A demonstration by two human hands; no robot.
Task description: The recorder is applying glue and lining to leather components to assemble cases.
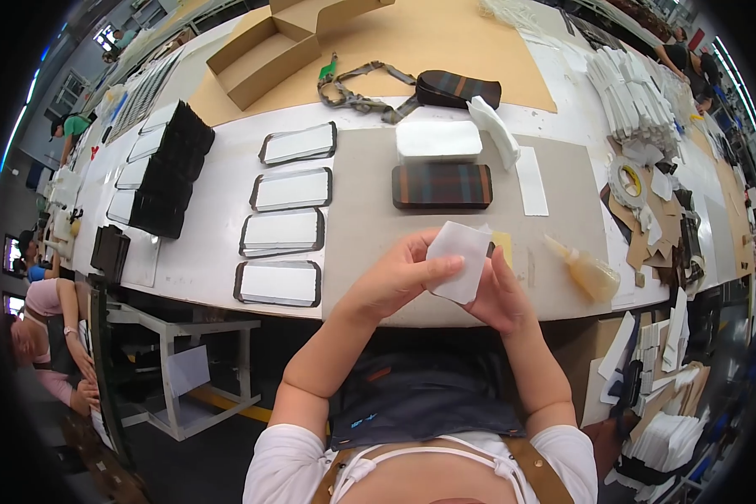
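Head view gives me a pretty busy workbench: a white table (pixel 214 197) with a grey mat (pixel 357 168) across its near middle and a tan sheet (pixel 491 50) at the far side, where an open cardboard box (pixel 265 63) sits to the left. I've got a small white piece (pixel 460 262) held just above the mat's near edge; the left hand (pixel 401 275) has it pinched, thumb on top, while the right hand (pixel 497 296) is right up against it, thumb standing away, and I honestly can't tell if those fingers grip anything. Beyond it lies a plaid case (pixel 442 186); a squeeze bottle (pixel 595 277) of amber stuff is to the right. Four black-rimmed pads (pixel 277 282) line up left of the mat, and white strips (pixel 630 97) are heaped far right. Around the room, someone in a pink top (pixel 46 298) is at near left, past a white metal frame (pixel 167 336), and another person (pixel 699 74) is off at far right.
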